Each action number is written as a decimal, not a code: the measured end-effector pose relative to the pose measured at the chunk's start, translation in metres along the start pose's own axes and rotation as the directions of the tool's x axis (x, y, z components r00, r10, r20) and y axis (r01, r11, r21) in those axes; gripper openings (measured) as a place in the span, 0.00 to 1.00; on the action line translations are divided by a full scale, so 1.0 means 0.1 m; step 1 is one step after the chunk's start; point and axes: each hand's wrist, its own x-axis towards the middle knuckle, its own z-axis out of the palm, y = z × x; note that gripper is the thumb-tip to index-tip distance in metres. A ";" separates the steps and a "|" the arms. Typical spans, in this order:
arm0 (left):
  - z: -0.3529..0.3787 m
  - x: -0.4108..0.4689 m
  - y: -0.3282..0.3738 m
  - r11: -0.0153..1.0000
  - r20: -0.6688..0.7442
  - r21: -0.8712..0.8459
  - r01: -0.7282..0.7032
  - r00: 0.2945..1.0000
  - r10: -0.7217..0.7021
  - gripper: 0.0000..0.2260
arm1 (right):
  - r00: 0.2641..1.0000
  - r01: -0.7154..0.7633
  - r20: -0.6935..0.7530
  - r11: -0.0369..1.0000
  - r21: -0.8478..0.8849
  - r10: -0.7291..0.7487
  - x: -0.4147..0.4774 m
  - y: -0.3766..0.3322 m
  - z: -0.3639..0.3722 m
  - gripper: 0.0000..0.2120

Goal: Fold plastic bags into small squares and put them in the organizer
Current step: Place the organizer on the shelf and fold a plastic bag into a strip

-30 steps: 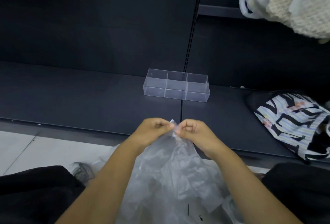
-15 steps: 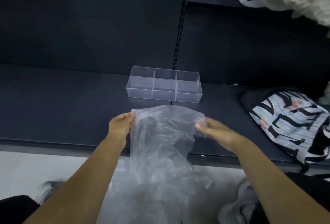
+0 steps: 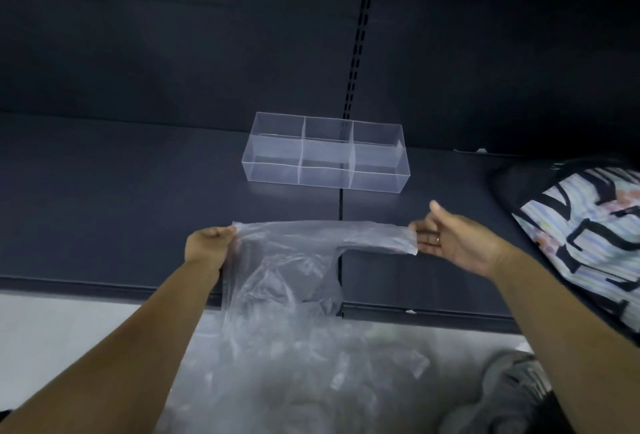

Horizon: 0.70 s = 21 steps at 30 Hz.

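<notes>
- Nearest the camera, well in front of the organizer [image 3: 325, 156], a heap of clear plastic [image 3: 311, 371] lies on the pale floor [image 3: 69, 323]. Single items in it cannot be told apart.
- Right of that heap, a dark grey object [image 3: 502, 395] is blurred and cut off by the bottom edge. It cannot be identified.
- Both forearms reach toward the organizer from the bottom corners.
- Left hand [image 3: 207, 246]: short of the organizer and left of its front-left corner. Its fingers are curled tight round the left top corner of a plastic bag [image 3: 287, 260].
- Right hand [image 3: 450, 243]: short of the organizer and right of its front-right corner. Its fingers hold the right end of the bag's top edge and the thumb stands up clear of it. Blur hides the exact finger contact.
- The bag's top edge is stretched between the two hands, parallel to the organizer's long front. Its body hangs below the left half of that edge and merges into the heap, so its lower end is not distinguishable.
- The organizer, clear-walled with six compartments, stands on a dark shelf [image 3: 121, 191], apart from bag and hands.
- A striped cloth [image 3: 588, 226] lies far right of the organizer, cut off by the frame.
- A slotted rail [image 3: 356, 53] rises behind the organizer.
</notes>
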 end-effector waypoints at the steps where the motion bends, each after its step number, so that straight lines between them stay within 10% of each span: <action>1: 0.01 0.01 0.01 1.000 0.002 -0.004 0.001 1.000 -0.001 0.08 | 1.000 -0.013 -0.026 0.998 -0.059 0.012 0.03 -0.03 0.02 0.18; 7: 0.09 0.02 -0.03 0.998 0.002 -0.038 0.056 0.998 -0.056 0.11 | 0.929 -0.363 -0.041 0.882 -0.301 0.369 0.11 0.23 0.47 0.30; 10: 0.07 0.02 -0.04 0.996 -0.004 -0.061 0.068 0.998 -0.068 0.10 | 0.947 -0.317 -0.118 0.924 -0.214 0.298 0.08 0.39 0.56 0.13; 14: 0.04 0.03 -0.07 0.996 -0.040 -0.064 0.055 0.998 -0.058 0.13 | 0.969 -0.243 0.024 0.939 0.244 0.245 -0.12 0.37 0.46 0.33; 17: 0.07 0.01 -0.08 0.999 -0.043 -0.004 0.035 0.998 -0.036 0.10 | 0.974 -0.186 0.145 0.981 0.061 0.176 -0.36 0.43 0.52 0.34; 21: 0.08 0.01 -0.09 1.000 -0.034 -0.004 0.013 0.999 -0.014 0.10 | 0.978 -0.027 -0.207 1.000 0.012 0.029 -0.26 0.64 0.79 0.13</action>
